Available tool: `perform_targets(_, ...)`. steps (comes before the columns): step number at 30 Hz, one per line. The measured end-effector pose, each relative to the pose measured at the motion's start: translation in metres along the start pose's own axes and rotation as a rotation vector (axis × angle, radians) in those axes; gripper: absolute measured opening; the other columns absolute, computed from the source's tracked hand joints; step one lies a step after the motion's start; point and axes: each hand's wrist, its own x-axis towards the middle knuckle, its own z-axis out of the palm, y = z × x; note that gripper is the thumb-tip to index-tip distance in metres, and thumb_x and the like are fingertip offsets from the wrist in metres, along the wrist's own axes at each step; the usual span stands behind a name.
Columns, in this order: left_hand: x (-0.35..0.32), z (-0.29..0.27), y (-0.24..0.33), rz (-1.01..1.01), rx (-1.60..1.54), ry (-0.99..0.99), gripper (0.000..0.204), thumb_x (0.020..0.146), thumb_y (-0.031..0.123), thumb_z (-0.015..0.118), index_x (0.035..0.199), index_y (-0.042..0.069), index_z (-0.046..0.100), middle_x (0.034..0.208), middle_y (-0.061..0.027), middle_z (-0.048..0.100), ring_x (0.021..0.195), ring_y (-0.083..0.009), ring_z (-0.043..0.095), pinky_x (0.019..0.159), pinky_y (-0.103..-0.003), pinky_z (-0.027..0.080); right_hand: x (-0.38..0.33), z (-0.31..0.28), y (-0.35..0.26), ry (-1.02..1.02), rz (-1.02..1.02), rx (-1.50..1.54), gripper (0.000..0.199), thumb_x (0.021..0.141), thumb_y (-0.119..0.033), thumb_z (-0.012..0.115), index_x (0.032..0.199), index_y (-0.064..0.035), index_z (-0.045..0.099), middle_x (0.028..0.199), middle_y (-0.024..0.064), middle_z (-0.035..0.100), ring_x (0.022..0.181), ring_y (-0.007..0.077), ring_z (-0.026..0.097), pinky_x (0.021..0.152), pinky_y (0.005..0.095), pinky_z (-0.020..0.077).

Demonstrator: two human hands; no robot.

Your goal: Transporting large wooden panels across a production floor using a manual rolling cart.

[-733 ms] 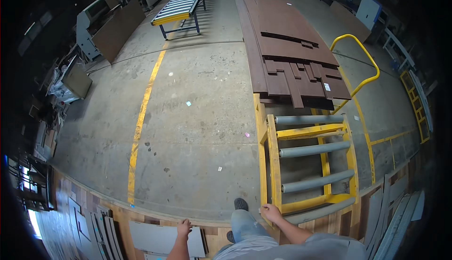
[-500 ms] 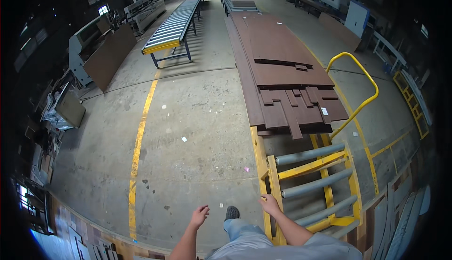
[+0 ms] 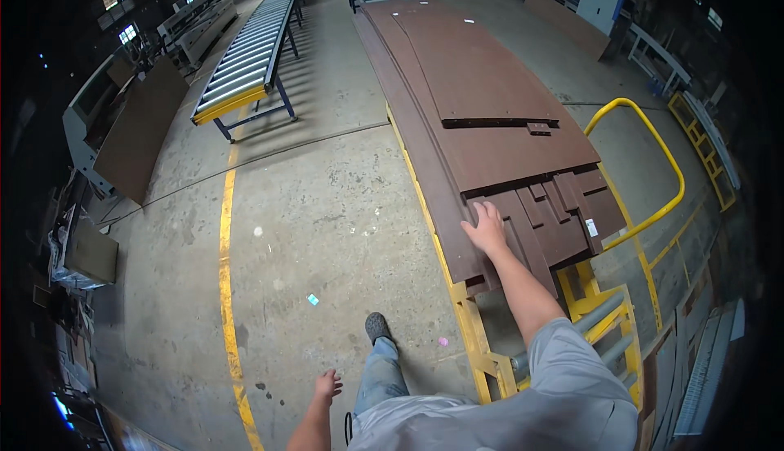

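Note:
A stack of flat brown panels (image 3: 498,75) lies on a yellow roller cart (image 3: 467,312) to my right. My right hand (image 3: 487,228) reaches over the near end of the stack, fingers spread, at the smaller brown pieces on top; whether it touches them I cannot tell. Narrow brown strips (image 3: 563,192) and short blocks lie just right of that hand, one piece bearing a white label (image 3: 591,228). Low over the concrete floor hangs my left hand (image 3: 328,384), holding nothing, its fingers loosely curled and apart.
Beyond the stack's right side rises a yellow tubular handle (image 3: 682,169). A roller conveyor (image 3: 253,51) with a yellow end stands ahead on the left. A yellow line (image 3: 228,288) runs along the floor. Machinery and a leaning brown board (image 3: 143,128) stand farther left.
I have stepped forward along the cart. My right hand has moved from beside the cart's near yellow frame up over the brown pieces. My left hand has swung slightly lower and to the left.

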Motion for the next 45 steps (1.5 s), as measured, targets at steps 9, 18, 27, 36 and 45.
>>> perform_targets(9, 0.103, 0.266, 0.432, 0.449, 0.244, -0.354, 0.061, 0.087, 0.039, 0.055, 0.133, 0.003, 0.038, 0.110, -0.0167, 0.059, 0.076, -0.0219, 0.064, 0.059, -0.030, 0.047, 0.104, 0.040, 0.031, 0.081, 0.054, -0.296, 0.092, 0.072, -0.032, 0.072, 0.142, -0.0156, 0.015, 0.147, 0.0207, 0.003, 0.130, 0.0401, 0.027, 0.108, 0.0601, 0.0070)
perform_targets(18, 0.225, 0.457, 0.608, 0.476, 0.368, 0.241, 0.074, 0.085, 0.062, 0.042, 0.122, -0.002, 0.047, 0.109, -0.0265, 0.059, 0.107, -0.0366, 0.056, 0.091, -0.045, 0.042, 0.144, 0.061, 0.005, 0.108, -0.075, -0.257, 0.096, 0.058, -0.030, 0.078, 0.134, -0.0121, 0.022, 0.140, 0.0282, 0.013, 0.125, 0.0470, 0.030, 0.104, 0.0676, 0.0087)
perform_targets(27, 0.200, 0.478, 0.684, 0.360, 0.500, 0.397, 0.074, 0.086, 0.061, 0.040, 0.125, -0.002, 0.047, 0.112, -0.0264, 0.057, 0.106, -0.0402, 0.054, 0.091, -0.046, 0.042, 0.205, 0.063, -0.012, 0.111, -0.030, -0.229, 0.097, 0.055, -0.030, 0.079, 0.133, -0.0143, 0.023, 0.138, 0.0275, 0.017, 0.128, 0.0475, 0.023, 0.102, 0.0691, 0.0146)
perform_targets(36, 0.239, 0.485, 0.756, 0.428, 0.503, 0.357, 0.071, 0.087, 0.060, 0.039, 0.116, -0.004, 0.050, 0.105, -0.0275, 0.060, 0.099, -0.0418, 0.057, 0.086, -0.048, 0.044, 0.286, 0.081, -0.030, 0.171, 0.009, -0.219, 0.082, 0.055, -0.024, 0.078, 0.125, -0.0120, 0.035, 0.136, 0.0249, 0.026, 0.125, 0.0474, 0.028, 0.102, 0.0672, 0.0195)
perform_targets(45, 0.269, 0.494, 0.838, 0.375, 0.519, 0.308, 0.074, 0.087, 0.060, 0.038, 0.122, -0.005, 0.046, 0.106, -0.0276, 0.059, 0.101, -0.0424, 0.056, 0.087, -0.048, 0.044, 0.364, 0.101, -0.047, 0.190, 0.045, -0.253, 0.065, 0.064, -0.021, 0.069, 0.122, -0.0097, 0.041, 0.136, 0.0244, 0.029, 0.126, 0.0487, 0.027, 0.103, 0.0653, 0.0216)
